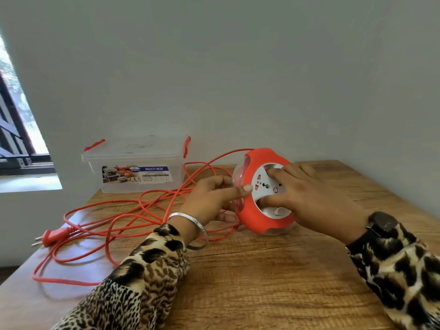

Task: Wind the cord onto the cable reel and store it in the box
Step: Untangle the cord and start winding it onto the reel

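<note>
Winding step barely begun: left hand [214,194] gripped cable reel [264,191] rim; right hand [307,191] fingers spread on white hub; cord [133,210] lay loose. Next: turn hub.

reel: red cable reel [264,191] tilted on its edge on wooden surface [262,270], white socket face toward camera
left hand: left hand [212,198] grips reel's left rim, thumb on the red edge, silver bangle [188,221] on wrist
right hand: right hand [309,198] lies on white face, fingers [273,173] spread over the sockets, dark watch [381,223] on wrist
cord: red cord [142,206] unwound, loose loops across surface left of reel
plug: red plug [48,236] at left surface edge
box: clear box [135,163], lid on, red clips, back left by wall
sleeves: leopard print
</note>
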The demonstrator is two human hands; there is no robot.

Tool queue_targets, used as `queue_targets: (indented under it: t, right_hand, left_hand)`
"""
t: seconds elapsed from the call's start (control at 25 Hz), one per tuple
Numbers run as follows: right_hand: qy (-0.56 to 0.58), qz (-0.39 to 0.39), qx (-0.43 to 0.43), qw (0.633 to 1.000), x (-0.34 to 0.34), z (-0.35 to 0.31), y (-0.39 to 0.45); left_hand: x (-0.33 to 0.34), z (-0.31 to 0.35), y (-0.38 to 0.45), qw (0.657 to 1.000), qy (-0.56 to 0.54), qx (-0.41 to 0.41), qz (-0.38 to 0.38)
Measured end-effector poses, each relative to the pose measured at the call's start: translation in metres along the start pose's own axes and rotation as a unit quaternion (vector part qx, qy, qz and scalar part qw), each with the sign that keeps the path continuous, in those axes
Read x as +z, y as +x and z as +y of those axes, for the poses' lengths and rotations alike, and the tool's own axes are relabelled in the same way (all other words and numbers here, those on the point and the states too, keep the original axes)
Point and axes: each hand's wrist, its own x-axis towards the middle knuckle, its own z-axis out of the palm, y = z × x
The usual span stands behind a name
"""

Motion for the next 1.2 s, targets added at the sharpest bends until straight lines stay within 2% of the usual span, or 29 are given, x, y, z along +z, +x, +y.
queue_targets:
  t: [0.16, 0.28, 0.36, 0.48, 0.52, 0.56, 0.64, 0.68, 0.72, 0.8, 0.84, 0.88, 0.92, 1.0, 1.04, 1.08, 1.12, 1.2]
  right_hand:
    - [-0.03, 0.007, 0.029, 0.999, 0.003, 0.001, -0.002]
    - [0.03, 0.013, 0.137, 0.99, 0.002, -0.003, -0.003]
    - [0.108, 0.049, 0.252, 0.96, 0.001, -0.011, -0.005]
    - [0.23, 0.073, 0.388, 0.89, 0.006, -0.021, -0.002]
    - [0.293, 0.07, 0.423, 0.855, 0.009, -0.022, 0.0]
    - [0.391, 0.067, 0.455, 0.798, 0.012, -0.022, 0.003]
    - [0.609, 0.065, 0.49, 0.62, 0.013, -0.021, 0.008]
    - [0.674, 0.052, 0.496, 0.545, 0.013, -0.019, 0.009]
    - [0.71, 0.037, 0.495, 0.5, 0.013, -0.018, 0.008]
    - [0.742, 0.027, 0.48, 0.468, 0.013, -0.017, 0.007]
    - [0.745, 0.024, 0.47, 0.472, 0.013, -0.015, 0.007]
    - [0.732, 0.017, 0.464, 0.5, 0.012, -0.014, 0.006]
    - [0.687, 0.006, 0.461, 0.562, 0.01, -0.013, 0.004]
    - [0.493, 0.008, 0.447, 0.746, 0.01, -0.008, -0.002]
    - [0.378, 0.038, 0.418, 0.825, 0.01, -0.005, -0.006]
    - [0.299, 0.072, 0.365, 0.879, 0.009, -0.003, -0.009]
    - [0.261, 0.099, 0.297, 0.913, 0.007, -0.001, -0.01]
    - [0.216, 0.114, 0.147, 0.959, 0.005, -0.002, -0.009]
  left_hand:
    - [0.002, -0.002, -0.005, 0.999, -0.038, -0.01, 0.022]
    - [0.016, -0.009, -0.011, 0.996, -0.078, -0.002, 0.04]
    - [0.027, -0.012, -0.012, 0.994, -0.096, 0.012, 0.052]
    - [0.042, -0.017, -0.011, 0.993, -0.091, 0.044, 0.065]
    - [0.045, -0.019, -0.011, 0.992, -0.087, 0.059, 0.068]
    - [0.048, -0.021, -0.01, 0.991, -0.082, 0.074, 0.072]
    - [0.05, -0.023, -0.01, 0.99, -0.076, 0.095, 0.076]
    - [0.049, -0.024, -0.009, 0.989, -0.077, 0.1, 0.075]
    - [0.048, -0.024, -0.008, 0.989, -0.077, 0.104, 0.074]
    - [0.047, -0.024, -0.006, 0.988, -0.076, 0.114, 0.07]
    - [0.047, -0.024, -0.006, 0.988, -0.075, 0.117, 0.068]
    - [0.046, -0.023, -0.005, 0.988, -0.074, 0.119, 0.069]
    - [0.043, -0.022, -0.004, 0.988, -0.072, 0.117, 0.076]
    - [0.034, -0.02, -0.002, 0.988, -0.083, 0.096, 0.089]
    - [0.028, -0.019, 0.0, 0.988, -0.096, 0.083, 0.086]
    - [0.021, -0.019, 0.003, 0.989, -0.103, 0.075, 0.077]
    - [0.014, -0.018, 0.005, 0.99, -0.104, 0.071, 0.064]
    - [0.004, -0.019, 0.008, 0.992, -0.1, 0.068, 0.042]
